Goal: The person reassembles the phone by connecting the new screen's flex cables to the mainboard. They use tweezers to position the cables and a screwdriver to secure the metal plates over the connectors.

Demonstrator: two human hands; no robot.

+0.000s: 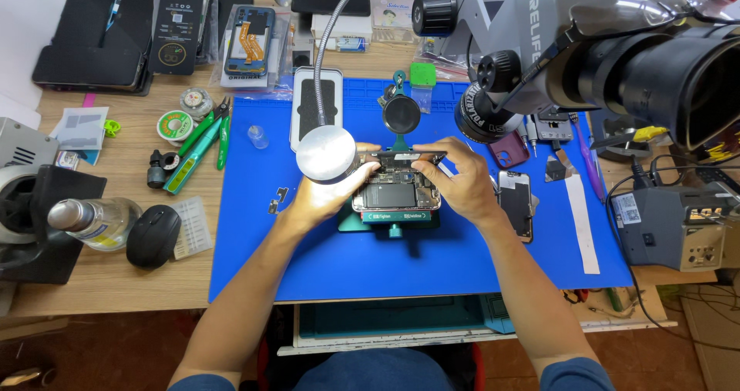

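- At the centre of the frame an opened phone (395,193) sits in a green holder (395,220) on the blue work mat (432,260); its back is off, so the dark battery and inner parts show.
- A thin dark panel (412,156) stands raised along the phone's upper edge, lifted clear on that side; I cannot tell whether it is free of the body or joined along one edge.
- The left hand (327,194) lies at the phone's left side, partly behind the round lamp head (326,153). Its thumb reaches to the panel's left end and the fingers curl against the phone's edge; the lamp hides how tightly they close.
- The right hand (455,183) is at the phone's right side, thumb and forefinger pinched on the panel's right end, the other fingers resting down along the phone's side.
- Judging by this, the opening is done and the inside is exposed; the work on the inner parts looks unfinished, and nothing suggests closing up has begun.
- Just right of the right hand lies a second phone (515,202), flat on the mat.
- Green tweezers and cutters (202,144) lie untouched at the mat's left edge, well apart from both hands.
- A microscope (532,44) hangs over the upper right of the frame.
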